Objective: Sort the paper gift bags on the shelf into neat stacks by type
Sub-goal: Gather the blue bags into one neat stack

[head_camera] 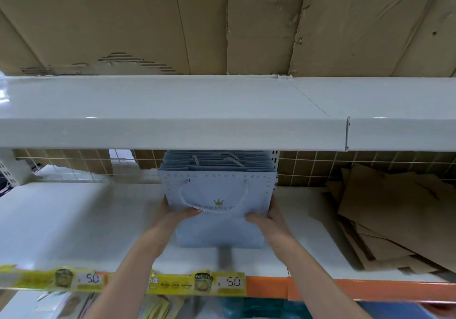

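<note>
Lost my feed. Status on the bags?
Left hand and right hand both grip the blue bags, stood on the shelf. Brown bags loose at right. Nothing blocking.

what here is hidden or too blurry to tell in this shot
Head view only:
- Fingers of the left hand and right hand: behind the blue bags; only thumbs show.
- Blue bag count: upper shelf hides the rear of the row.
- Brown bags: overlapping, count unclear.
- Price strip: blurred, small print unreadable.
- Goods below: cut off by bottom edge.
</note>
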`<control>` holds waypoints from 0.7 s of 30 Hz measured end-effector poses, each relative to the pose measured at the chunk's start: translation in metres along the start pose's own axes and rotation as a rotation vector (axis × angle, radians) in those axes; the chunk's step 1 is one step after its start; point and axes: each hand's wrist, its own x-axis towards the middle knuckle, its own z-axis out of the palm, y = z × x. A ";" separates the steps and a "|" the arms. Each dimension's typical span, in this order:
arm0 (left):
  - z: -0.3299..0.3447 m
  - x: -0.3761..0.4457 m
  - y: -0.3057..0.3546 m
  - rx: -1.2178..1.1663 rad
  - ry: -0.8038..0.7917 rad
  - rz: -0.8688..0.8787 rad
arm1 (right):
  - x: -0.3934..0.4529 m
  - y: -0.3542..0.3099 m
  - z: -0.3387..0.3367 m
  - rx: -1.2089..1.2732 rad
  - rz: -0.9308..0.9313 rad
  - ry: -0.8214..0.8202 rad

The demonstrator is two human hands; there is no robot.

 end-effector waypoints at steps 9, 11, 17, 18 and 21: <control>0.009 -0.011 -0.028 -0.008 0.170 -0.032 | 0.003 0.033 -0.002 -0.185 0.144 -0.092; 0.006 -0.008 -0.023 -0.012 0.242 -0.032 | 0.006 0.030 0.008 -0.191 0.149 -0.101; -0.034 0.015 -0.032 0.258 0.361 -0.260 | 0.008 0.029 0.046 -0.341 0.262 -0.108; -0.040 0.018 -0.037 0.300 0.342 -0.313 | 0.007 0.031 0.051 -0.356 0.284 -0.124; -0.054 0.027 -0.051 0.532 0.306 -0.398 | 0.002 0.042 0.060 -0.531 0.283 -0.172</control>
